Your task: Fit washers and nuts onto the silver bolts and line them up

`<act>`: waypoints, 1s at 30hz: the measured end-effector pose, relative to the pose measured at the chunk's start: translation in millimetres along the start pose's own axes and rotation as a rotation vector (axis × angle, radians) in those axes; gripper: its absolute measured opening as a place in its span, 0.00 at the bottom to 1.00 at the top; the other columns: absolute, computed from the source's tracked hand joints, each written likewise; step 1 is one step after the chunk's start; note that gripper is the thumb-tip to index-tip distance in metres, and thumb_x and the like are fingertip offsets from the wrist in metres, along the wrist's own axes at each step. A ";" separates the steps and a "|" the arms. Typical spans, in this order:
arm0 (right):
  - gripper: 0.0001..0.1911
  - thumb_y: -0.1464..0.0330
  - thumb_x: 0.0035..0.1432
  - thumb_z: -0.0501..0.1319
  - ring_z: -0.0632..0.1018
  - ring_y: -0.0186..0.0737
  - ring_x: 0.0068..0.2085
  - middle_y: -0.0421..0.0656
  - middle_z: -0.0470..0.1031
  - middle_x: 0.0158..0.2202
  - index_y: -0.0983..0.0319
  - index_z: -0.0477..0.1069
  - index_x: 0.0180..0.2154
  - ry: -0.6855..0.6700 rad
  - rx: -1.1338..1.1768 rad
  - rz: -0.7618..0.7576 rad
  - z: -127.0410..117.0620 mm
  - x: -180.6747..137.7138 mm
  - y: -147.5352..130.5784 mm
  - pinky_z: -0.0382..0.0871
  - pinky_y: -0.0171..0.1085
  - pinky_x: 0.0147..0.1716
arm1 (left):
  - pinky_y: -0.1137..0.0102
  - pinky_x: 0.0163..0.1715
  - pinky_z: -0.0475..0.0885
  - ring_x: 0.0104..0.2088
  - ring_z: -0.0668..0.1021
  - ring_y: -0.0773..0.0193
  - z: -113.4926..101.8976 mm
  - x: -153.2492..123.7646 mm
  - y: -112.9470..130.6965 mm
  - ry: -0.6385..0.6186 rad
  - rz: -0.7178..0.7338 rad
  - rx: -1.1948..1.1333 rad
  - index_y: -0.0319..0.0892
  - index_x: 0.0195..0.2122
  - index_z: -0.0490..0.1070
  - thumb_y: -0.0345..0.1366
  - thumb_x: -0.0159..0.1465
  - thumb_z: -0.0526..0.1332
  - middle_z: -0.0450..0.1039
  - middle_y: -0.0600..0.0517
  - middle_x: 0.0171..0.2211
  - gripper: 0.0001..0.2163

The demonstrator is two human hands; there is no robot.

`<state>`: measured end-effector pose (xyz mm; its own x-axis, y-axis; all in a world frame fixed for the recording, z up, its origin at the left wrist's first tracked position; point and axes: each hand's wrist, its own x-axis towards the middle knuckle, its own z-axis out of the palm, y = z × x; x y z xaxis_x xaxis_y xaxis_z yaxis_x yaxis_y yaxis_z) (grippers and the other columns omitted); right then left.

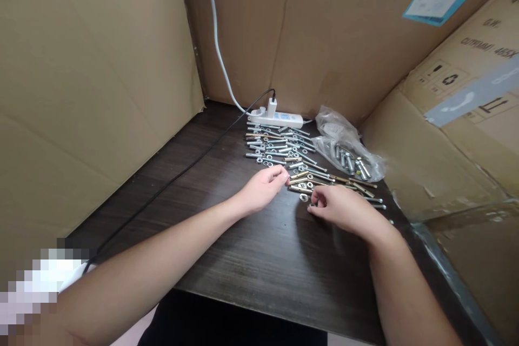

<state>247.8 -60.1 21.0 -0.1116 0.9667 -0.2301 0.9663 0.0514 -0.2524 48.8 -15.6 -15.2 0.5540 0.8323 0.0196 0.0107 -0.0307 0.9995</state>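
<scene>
Bolts, sleeves, nuts and washers lie in rows on the dark table, among them a row of silver bolts (278, 147). My left hand (265, 186) is closed in a pinch at the near left edge of the rows, beside a brass-coloured sleeve (299, 175); whatever its fingertips hold is too small to make out. Lower down, my right hand (336, 204) has thumb and forefinger curled together just above the table. A small dark metal piece shows at those fingertips, its kind unclear. Close to them lie a washer (304, 198) and another brass-coloured sleeve (300, 189).
A clear plastic bag (334, 132) with several metal sleeves lies at the back right. Behind the rows sits a white power strip (292, 120) with a charger plugged in. A black cable (182, 173) crosses the table's left side. Cardboard walls (259, 32) enclose the table (243, 259).
</scene>
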 end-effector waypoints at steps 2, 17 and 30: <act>0.02 0.69 0.48 0.62 0.70 0.35 0.23 0.40 0.74 0.23 0.59 0.69 0.24 -0.004 0.027 -0.017 -0.7 -0.3 -1.5 0.54 0.34 0.22 | 0.75 0.21 0.51 0.19 0.53 0.72 0.1 -0.7 1.2 -0.004 -0.006 -0.004 0.40 0.30 0.63 0.42 0.64 0.50 0.49 0.60 0.18 0.12; 0.06 0.70 0.50 0.59 0.72 0.34 0.27 0.39 0.73 0.28 0.61 0.69 0.33 0.235 0.380 -0.310 3.8 8.7 -8.3 0.67 0.34 0.28 | 0.75 0.18 0.47 0.17 0.50 0.73 -1.7 -1.9 5.6 -0.015 -0.072 -0.042 0.39 0.28 0.63 0.38 0.62 0.49 0.45 0.61 0.16 0.10; 0.08 0.70 0.57 0.60 0.74 0.35 0.31 0.43 0.75 0.36 0.61 0.70 0.41 0.444 0.587 -0.493 26.1 13.2 -25.0 0.70 0.35 0.31 | 0.74 0.21 0.52 0.20 0.54 0.71 -2.7 -0.1 -1.2 -0.058 -0.029 0.060 0.40 0.23 0.57 0.39 0.60 0.49 0.51 0.59 0.18 0.11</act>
<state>216.1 -55.2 -0.3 -0.2653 0.8829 0.3874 0.5438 0.4688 -0.6961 46.5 -14.2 -16.4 0.6000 0.7999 -0.0130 0.0765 -0.0412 0.9962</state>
